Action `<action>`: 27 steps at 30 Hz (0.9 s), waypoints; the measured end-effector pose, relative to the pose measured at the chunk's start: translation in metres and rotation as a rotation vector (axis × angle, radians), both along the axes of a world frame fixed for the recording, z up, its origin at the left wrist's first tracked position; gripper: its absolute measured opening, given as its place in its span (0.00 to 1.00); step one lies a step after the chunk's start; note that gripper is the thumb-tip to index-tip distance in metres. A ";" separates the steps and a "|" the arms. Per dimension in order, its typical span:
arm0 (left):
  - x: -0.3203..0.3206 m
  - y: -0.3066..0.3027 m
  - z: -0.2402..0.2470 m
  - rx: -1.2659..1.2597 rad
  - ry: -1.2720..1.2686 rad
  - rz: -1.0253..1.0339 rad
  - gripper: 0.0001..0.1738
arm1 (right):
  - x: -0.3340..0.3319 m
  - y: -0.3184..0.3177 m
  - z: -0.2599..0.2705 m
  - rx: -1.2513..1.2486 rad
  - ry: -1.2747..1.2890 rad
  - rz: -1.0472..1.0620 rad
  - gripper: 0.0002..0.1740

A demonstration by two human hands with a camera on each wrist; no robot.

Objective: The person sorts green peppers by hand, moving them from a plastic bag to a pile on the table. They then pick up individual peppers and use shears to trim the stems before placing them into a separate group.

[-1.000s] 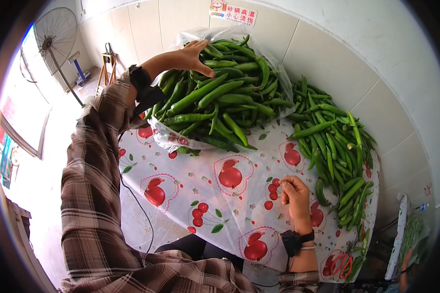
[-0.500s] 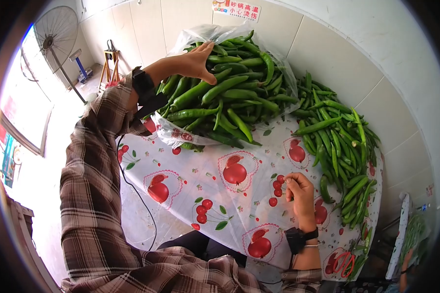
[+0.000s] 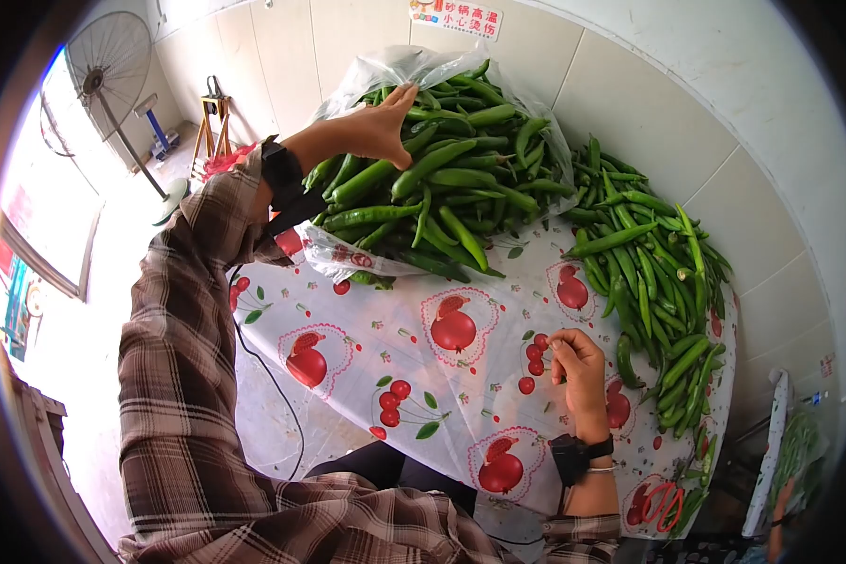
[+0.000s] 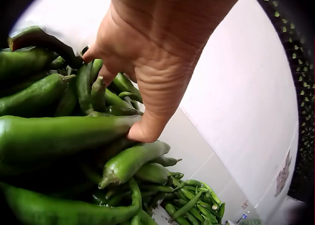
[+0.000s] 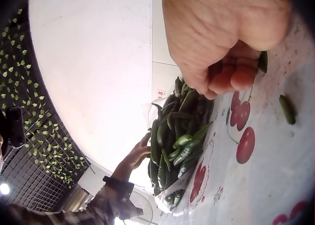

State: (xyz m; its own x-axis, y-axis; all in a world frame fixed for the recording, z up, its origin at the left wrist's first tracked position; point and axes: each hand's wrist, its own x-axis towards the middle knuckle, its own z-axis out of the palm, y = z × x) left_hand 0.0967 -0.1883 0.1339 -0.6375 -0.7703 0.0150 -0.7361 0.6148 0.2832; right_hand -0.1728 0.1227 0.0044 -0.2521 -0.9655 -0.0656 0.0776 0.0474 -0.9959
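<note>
My left hand (image 3: 383,130) lies on the heap of long green peppers (image 3: 461,179) in a clear plastic bag (image 3: 334,258), thumb and fingers spread apart. In the left wrist view its thumb (image 4: 143,130) touches a thick pepper (image 4: 64,136), while the other fingertips reach down among the peppers behind. My right hand (image 3: 578,371) is low over the tablecloth (image 3: 498,376), left of a second pile of thinner green peppers (image 3: 649,273). Its fingers are loosely curled. Just past them, a small green piece (image 5: 263,61) shows in the right wrist view, partly hidden by the hand.
Another short green piece (image 5: 287,109) lies on the cloth. Red bands (image 3: 663,508) lie at the table's near right corner. A tiled wall (image 3: 649,113) borders the table behind. On the left stand a fan (image 3: 108,70) and a wooden stand (image 3: 214,122); a black cable (image 3: 277,395) hangs below.
The left hand has shifted slightly right and down across the bagged peppers. The right hand keeps its place over the cloth, its fingers still curled. The head view has turned a little.
</note>
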 end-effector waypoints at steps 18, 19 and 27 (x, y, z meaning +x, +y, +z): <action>-0.013 -0.025 -0.016 -0.354 0.041 0.022 0.59 | 0.002 0.000 0.000 0.006 0.027 -0.019 0.06; -0.011 -0.029 -0.018 -0.352 0.042 0.021 0.59 | 0.002 0.000 0.000 0.006 0.032 -0.028 0.06; -0.005 -0.059 -0.021 -0.411 0.034 0.159 0.60 | 0.002 0.000 0.001 0.028 0.028 -0.033 0.05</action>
State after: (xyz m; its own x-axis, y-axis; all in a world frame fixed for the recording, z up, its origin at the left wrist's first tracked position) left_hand 0.0914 -0.2476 0.1124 -0.5053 -0.7843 0.3599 -0.8253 0.5611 0.0640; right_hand -0.1708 0.1223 0.0054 -0.2862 -0.9544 -0.0848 0.0515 0.0731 -0.9960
